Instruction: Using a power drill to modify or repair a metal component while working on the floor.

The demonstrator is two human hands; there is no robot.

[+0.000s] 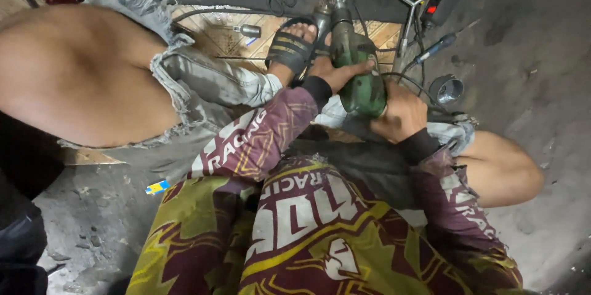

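Gripping the green power tool (360, 83) low between the knees, over the floor (529, 55): left hand (335, 72) fingers wrapped on its body, right hand (400, 116) closed around its rear. Tool is being steadied; next move likely demands firm, aligned pressure.

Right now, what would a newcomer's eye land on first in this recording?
The green power drill at centre, gripped by both hands: the left hand on its body, the right hand at its rear. Just beyond, a foot in a black sandal rests on the wooden board, with tools scattered at the top, including a cross wrench.
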